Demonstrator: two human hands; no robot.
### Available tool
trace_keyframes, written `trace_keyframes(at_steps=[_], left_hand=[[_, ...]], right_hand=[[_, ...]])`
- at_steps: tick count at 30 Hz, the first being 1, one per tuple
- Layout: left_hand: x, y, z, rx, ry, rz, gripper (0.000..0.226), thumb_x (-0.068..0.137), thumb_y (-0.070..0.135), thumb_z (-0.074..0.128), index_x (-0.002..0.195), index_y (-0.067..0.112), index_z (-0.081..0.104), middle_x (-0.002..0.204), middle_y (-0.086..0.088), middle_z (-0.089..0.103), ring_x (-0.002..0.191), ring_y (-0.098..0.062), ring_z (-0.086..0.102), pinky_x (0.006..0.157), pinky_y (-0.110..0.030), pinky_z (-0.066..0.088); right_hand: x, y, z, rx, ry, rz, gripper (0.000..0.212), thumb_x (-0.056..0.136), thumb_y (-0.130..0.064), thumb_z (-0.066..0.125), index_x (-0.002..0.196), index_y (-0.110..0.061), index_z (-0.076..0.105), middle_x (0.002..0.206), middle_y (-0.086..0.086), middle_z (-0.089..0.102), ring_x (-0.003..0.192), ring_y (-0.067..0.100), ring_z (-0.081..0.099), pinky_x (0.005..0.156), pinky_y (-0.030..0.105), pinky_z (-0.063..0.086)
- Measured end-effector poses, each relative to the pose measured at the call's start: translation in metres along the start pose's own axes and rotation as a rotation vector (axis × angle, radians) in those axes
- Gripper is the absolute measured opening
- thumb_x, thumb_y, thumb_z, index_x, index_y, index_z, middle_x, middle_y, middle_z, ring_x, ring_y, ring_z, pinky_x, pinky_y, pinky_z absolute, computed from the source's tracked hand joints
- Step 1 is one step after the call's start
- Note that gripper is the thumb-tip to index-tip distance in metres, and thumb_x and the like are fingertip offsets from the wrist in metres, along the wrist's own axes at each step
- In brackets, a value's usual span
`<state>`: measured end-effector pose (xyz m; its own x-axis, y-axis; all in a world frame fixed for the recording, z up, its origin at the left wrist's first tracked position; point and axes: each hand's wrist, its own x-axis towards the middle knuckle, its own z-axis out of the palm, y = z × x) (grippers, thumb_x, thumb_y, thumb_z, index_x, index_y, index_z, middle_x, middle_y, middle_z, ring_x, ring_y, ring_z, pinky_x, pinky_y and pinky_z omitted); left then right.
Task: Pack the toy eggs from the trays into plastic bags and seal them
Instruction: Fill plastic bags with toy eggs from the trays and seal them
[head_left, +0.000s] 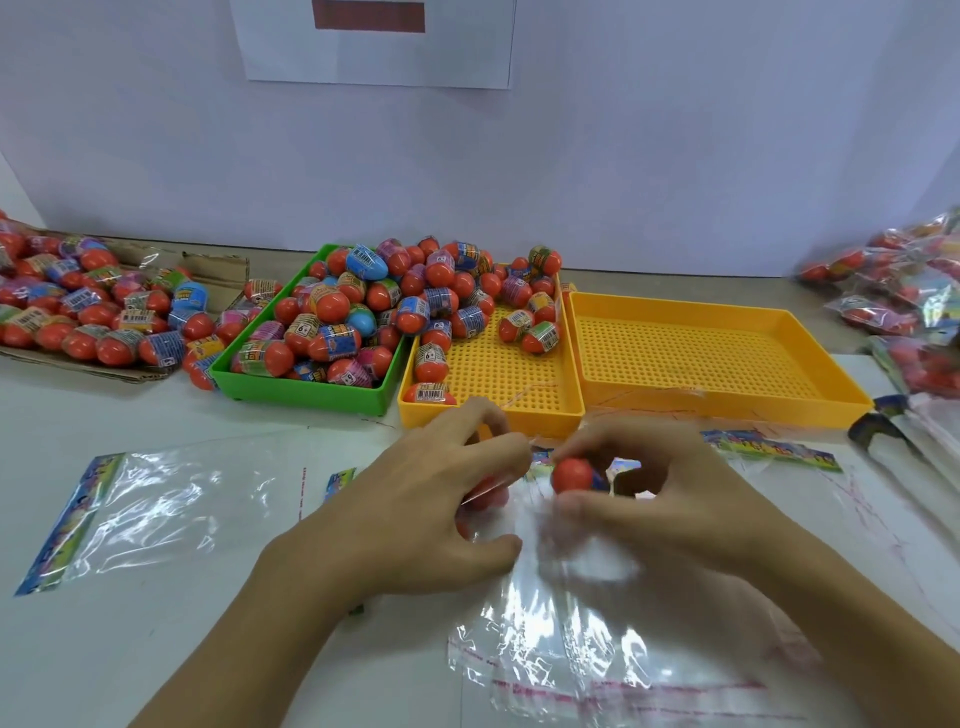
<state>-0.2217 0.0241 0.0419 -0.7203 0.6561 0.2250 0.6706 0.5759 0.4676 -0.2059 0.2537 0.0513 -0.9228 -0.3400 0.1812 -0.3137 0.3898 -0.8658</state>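
My right hand (660, 493) grips a toy egg (571, 475) with a red end, fingers curled round it at the mouth of a clear plastic bag (571, 639) lying on the table. My left hand (415, 509) pinches the bag's upper edge, and another red egg (485, 496) shows partly under its fingers. A green tray (311, 392) is heaped with toy eggs. The middle yellow tray (498, 410) holds several eggs along its back and left side. The right yellow tray (727, 405) has no eggs in it.
A flattened cardboard sheet (213, 270) at the far left carries a pile of eggs. An empty bag with a printed header (145, 509) lies at the left. Filled bags (904, 291) pile up at the right edge, beside a stack of empty bags (930, 426).
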Motion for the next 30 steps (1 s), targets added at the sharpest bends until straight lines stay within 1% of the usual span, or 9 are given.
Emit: trace_keyframes(at_steps=[3,5,8,12,16,19,23,27,30], left_hand=[[0.000,0.001,0.000,-0.008,-0.008,-0.005,0.037,0.079,0.037,0.071,0.089,0.045,0.037,0.120,0.018,0.033,0.097,-0.002,0.043,0.074,-0.023,0.038],[0.000,0.001,0.000,-0.006,-0.020,-0.012,0.031,0.079,0.035,0.071,0.085,0.038,0.040,0.121,0.018,0.032,0.097,-0.004,0.040,0.076,-0.029,0.041],[0.000,0.002,0.000,-0.029,-0.037,-0.013,0.028,0.078,0.036,0.070,0.083,0.043,0.044,0.122,0.019,0.030,0.098,-0.006,0.040,0.077,-0.031,0.044],[0.001,0.004,-0.001,-0.052,-0.038,0.007,0.038,0.078,0.037,0.068,0.085,0.060,0.038,0.126,0.020,0.028,0.099,-0.004,0.041,0.076,-0.029,0.044],[0.001,0.007,0.003,-0.058,0.020,0.041,0.040,0.079,0.032,0.071,0.086,0.047,0.034,0.122,0.016,0.030,0.093,-0.008,0.047,0.066,-0.026,0.042],[0.002,0.008,0.005,-0.014,0.051,0.032,0.048,0.078,0.038,0.073,0.089,0.044,0.027,0.121,0.016,0.028,0.083,-0.003,0.047,0.061,-0.020,0.039],[0.003,0.011,0.008,0.062,0.092,0.020,0.051,0.077,0.043,0.069,0.091,0.044,0.020,0.116,0.012,0.029,0.083,-0.008,0.041,0.063,-0.024,0.035],[0.005,0.016,0.010,0.093,0.118,-0.038,0.053,0.069,0.051,0.064,0.095,0.049,0.018,0.111,0.013,0.032,0.082,-0.007,0.039,0.060,-0.021,0.027],[0.003,0.017,0.008,-0.022,0.137,-0.075,0.060,0.064,0.063,0.067,0.103,0.052,0.023,0.098,0.027,0.041,0.080,0.006,0.048,0.059,-0.016,0.030]], right_hand=[[0.002,0.000,-0.006,0.339,0.091,0.030,0.029,0.065,-0.022,0.087,0.087,-0.013,0.071,0.084,0.010,0.069,0.065,0.018,0.064,0.052,0.028,0.051],[0.003,-0.001,-0.005,0.417,0.068,0.041,0.027,0.067,-0.009,0.087,0.089,-0.007,0.070,0.087,0.012,0.069,0.071,0.022,0.067,0.056,0.031,0.055],[0.003,-0.001,0.003,0.275,0.035,0.070,0.025,0.069,-0.012,0.084,0.092,-0.012,0.074,0.092,0.005,0.072,0.085,0.020,0.071,0.069,0.032,0.059],[0.003,0.001,0.007,0.132,0.046,0.060,0.026,0.071,-0.027,0.083,0.094,-0.022,0.073,0.092,-0.001,0.073,0.060,0.005,0.055,0.057,0.015,0.042],[0.003,0.004,0.009,0.139,-0.002,0.057,0.023,0.070,-0.030,0.083,0.087,-0.026,0.069,0.089,-0.002,0.074,0.063,0.019,0.057,0.059,0.022,0.040],[0.001,0.006,0.012,-0.036,-0.045,0.006,0.022,0.071,-0.039,0.083,0.092,-0.032,0.075,0.083,-0.011,0.066,0.065,0.004,0.053,0.059,0.015,0.035],[0.000,0.004,0.014,-0.233,0.020,-0.031,0.027,0.077,-0.048,0.078,0.101,-0.036,0.077,0.083,-0.014,0.060,0.083,0.008,0.055,0.065,0.013,0.038],[-0.008,0.001,0.019,-0.076,-0.116,0.018,0.032,0.083,-0.034,0.072,0.114,-0.039,0.066,0.094,-0.017,0.070,0.085,0.004,0.063,0.071,0.008,0.041],[-0.009,0.000,0.021,-0.076,-0.134,0.009,0.028,0.084,-0.038,0.070,0.110,-0.032,0.066,0.098,-0.012,0.071,0.091,0.007,0.063,0.073,0.009,0.039]])
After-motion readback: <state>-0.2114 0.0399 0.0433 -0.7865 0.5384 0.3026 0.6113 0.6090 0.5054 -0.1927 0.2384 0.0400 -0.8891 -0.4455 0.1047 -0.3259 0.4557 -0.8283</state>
